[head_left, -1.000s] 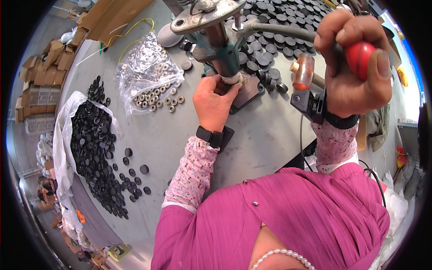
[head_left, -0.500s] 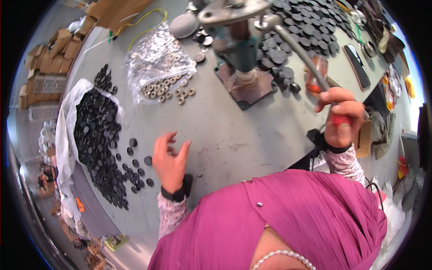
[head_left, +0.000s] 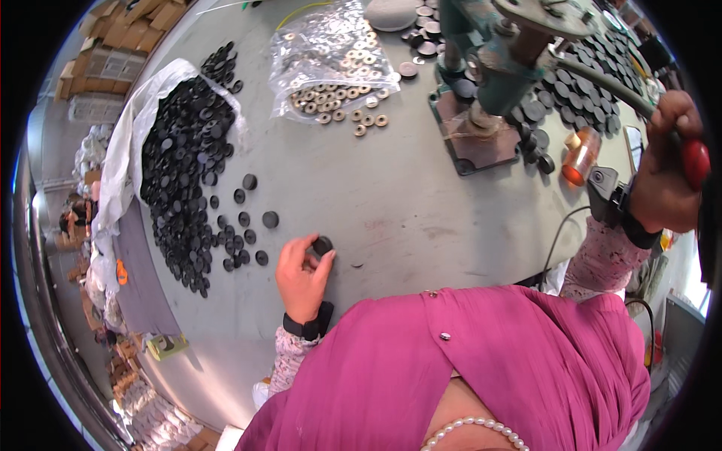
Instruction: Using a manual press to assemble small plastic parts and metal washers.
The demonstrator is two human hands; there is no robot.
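Between thumb and fingers of my left hand (head_left: pixel 301 276) is a small round black cap (head_left: pixel 323 246), just above the table. My right hand (head_left: pixel 669 169) is closed round the lever (head_left: pixel 613 89) of a green hand press (head_left: pixel 496 83), at its red knob (head_left: pixel 696 161). The press base plate (head_left: pixel 477 150) has clear wrapping about its middle. Loose black caps (head_left: pixel 262 258) lie left of my left hand, beside a heap of the same caps (head_left: pixel 180 158) spilling from a white sack (head_left: pixel 124 158).
A clear plastic bag (head_left: pixel 327 60) spills metal rings (head_left: pixel 368 120) at the back. Right of the press lie many dark discs (head_left: pixel 594 94), an orange bottle (head_left: pixel 581 156) and a phone (head_left: pixel 634 146). Cardboard boxes (head_left: pixel 113 68) are stacked beyond the table's left side.
My left hand has closed on a black cap. My right hand has swung the lever outward to the right, and the view has shifted, with the table's things appearing elsewhere.
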